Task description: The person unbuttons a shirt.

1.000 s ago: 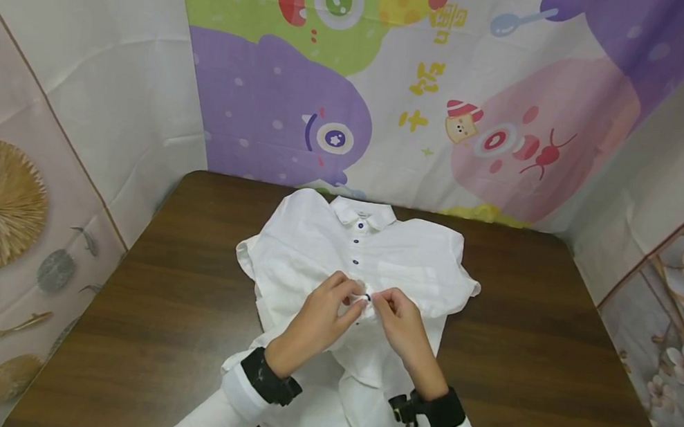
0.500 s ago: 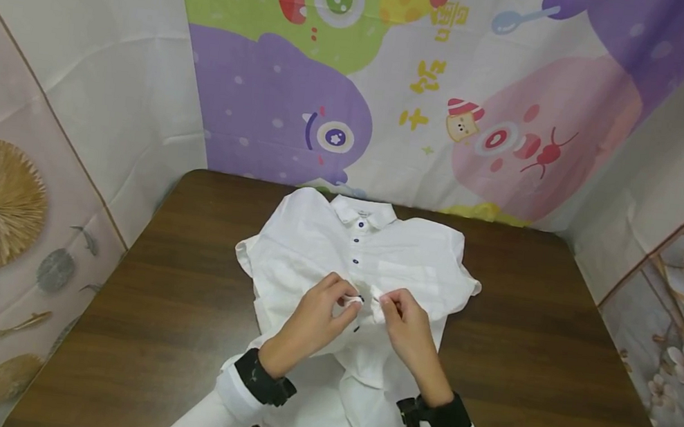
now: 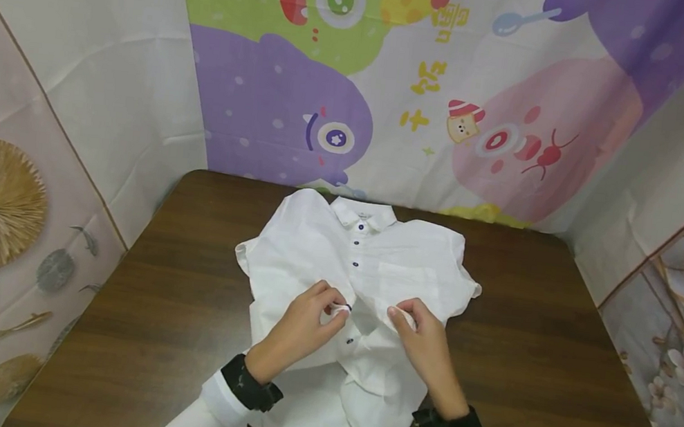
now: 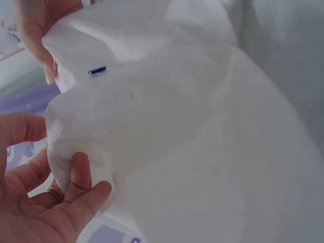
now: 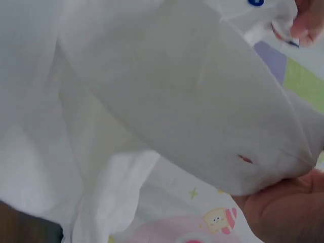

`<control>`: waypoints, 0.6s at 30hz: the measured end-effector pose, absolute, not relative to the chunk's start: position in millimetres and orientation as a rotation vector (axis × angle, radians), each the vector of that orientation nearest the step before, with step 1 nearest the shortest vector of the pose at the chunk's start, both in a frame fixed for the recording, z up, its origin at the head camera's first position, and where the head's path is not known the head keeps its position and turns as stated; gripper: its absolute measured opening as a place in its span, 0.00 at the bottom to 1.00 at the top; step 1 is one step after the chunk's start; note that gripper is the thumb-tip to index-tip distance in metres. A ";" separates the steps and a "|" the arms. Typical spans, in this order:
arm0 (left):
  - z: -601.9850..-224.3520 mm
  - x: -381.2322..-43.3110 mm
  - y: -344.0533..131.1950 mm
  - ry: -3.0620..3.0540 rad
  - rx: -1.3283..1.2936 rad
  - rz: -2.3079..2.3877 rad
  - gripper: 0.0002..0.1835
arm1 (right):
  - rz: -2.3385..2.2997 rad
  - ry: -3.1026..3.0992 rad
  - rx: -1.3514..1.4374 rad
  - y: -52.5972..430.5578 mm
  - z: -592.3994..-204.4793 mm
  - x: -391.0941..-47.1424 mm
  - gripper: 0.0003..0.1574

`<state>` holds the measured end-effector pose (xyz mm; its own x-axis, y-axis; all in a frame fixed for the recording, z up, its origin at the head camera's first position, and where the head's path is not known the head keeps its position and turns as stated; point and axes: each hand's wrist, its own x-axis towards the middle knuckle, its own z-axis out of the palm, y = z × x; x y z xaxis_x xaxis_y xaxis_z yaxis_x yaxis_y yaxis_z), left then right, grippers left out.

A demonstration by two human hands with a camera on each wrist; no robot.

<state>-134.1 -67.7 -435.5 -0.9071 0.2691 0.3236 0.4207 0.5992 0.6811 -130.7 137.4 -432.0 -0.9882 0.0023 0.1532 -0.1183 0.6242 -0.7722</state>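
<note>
A white short-sleeved shirt (image 3: 307, 251) lies front up, collar (image 3: 373, 213) at the far side, with dark blue buttons down its front. My left hand (image 3: 306, 317) pinches one front edge, a dark button (image 3: 349, 307) showing at its fingertips. Across from it my right hand (image 3: 427, 341) pinches the other front edge; a buttonhole (image 5: 245, 158) shows near that thumb in the right wrist view. The two edges stand apart between the hands. Just below the gap is another button (image 3: 350, 341). In the left wrist view, the cloth partly hides the left fingertips (image 4: 81, 172).
The shirt lies on a dark brown wooden table (image 3: 521, 357). A cartoon-printed curtain (image 3: 409, 172) hangs along the table's back edge, and pale cloth panels (image 3: 139, 116) flank both sides. The shirt's lower hem (image 3: 327, 414) lies spread toward the near table edge.
The hands began together at the button; they have drawn apart, left hand to the left and right hand to the right. The front edges have separated, opening a gap in the shirt front.
</note>
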 end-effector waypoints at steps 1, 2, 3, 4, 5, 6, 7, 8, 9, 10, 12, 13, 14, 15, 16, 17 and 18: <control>-436.7 -133.8 -69.1 -2.645 -0.573 -1.192 0.02 | 1.281 -2.717 0.104 139.4 -432.0 -130.1 0.11; -437.7 -133.4 -70.6 -2.653 -0.572 -1.194 0.02 | 1.269 -2.729 0.112 141.4 -431.7 -129.3 0.11; -439.2 -133.1 -72.1 -2.663 -0.571 -1.192 0.02 | 1.253 -2.742 0.126 143.4 -431.5 -128.7 0.12; -440.9 -132.9 -73.6 -2.672 -0.574 -1.187 0.02 | 1.241 -2.759 0.139 145.5 -431.4 -128.0 0.12; -442.7 -132.5 -75.1 -2.684 -0.577 -1.180 0.02 | 1.223 -2.780 0.149 147.8 -431.3 -127.2 0.11; -444.5 -132.0 -76.7 -2.696 -0.580 -1.174 0.02 | 1.207 -2.799 0.163 150.1 -431.6 -126.5 0.11; -446.4 -131.3 -78.3 -2.709 -0.585 -1.169 0.02 | 1.191 -2.817 0.182 152.4 -431.9 -125.7 0.10; -448.1 -130.5 -80.1 -2.726 -0.590 -1.168 0.02 | 1.175 -2.836 0.195 154.6 -432.8 -125.2 0.09; -450.3 -129.8 -81.8 -2.742 -0.597 -1.159 0.02 | 1.154 -2.857 0.217 156.9 -433.7 -124.6 0.09; -452.3 -128.9 -83.3 -2.758 -0.603 -1.151 0.02 | 1.138 -2.879 0.238 159.3 -434.5 -123.7 0.08; -456.3 -127.3 -86.1 -2.788 -0.613 -1.140 0.02 | 1.110 -2.920 0.280 163.5 -436.6 -122.2 0.08; -458.7 -126.6 -87.4 -2.802 -0.619 -1.129 0.02 | 1.101 -2.942 0.301 165.6 -437.8 -121.3 0.08; -461.1 -126.2 -88.3 -2.815 -0.625 -1.114 0.02 | 1.094 -2.965 0.322 167.5 -439.2 -120.2 0.08; -463.6 -125.9 -89.2 -2.828 -0.632 -1.100 0.02 | 1.083 -2.984 0.345 169.4 -440.8 -119.2 0.08; -466.2 -125.6 -89.9 -2.843 -0.638 -1.084 0.02 | 1.076 -3.003 0.361 171.1 -442.7 -118.2 0.08; -468.6 -125.3 -90.5 -2.854 -0.647 -1.070 0.02 | 1.065 -3.019 0.369 172.5 -444.8 -117.3 0.08; -471.2 -125.1 -91.1 -2.868 -0.656 -1.055 0.02 | 1.054 -3.033 0.381 174.0 -447.1 -116.3 0.08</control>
<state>-125.1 -91.1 -471.2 -0.9117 0.3797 0.1567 0.3907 0.6839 0.6161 -116.3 174.0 -447.1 -0.9680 -0.2506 -0.0098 -0.1905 0.7602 -0.6212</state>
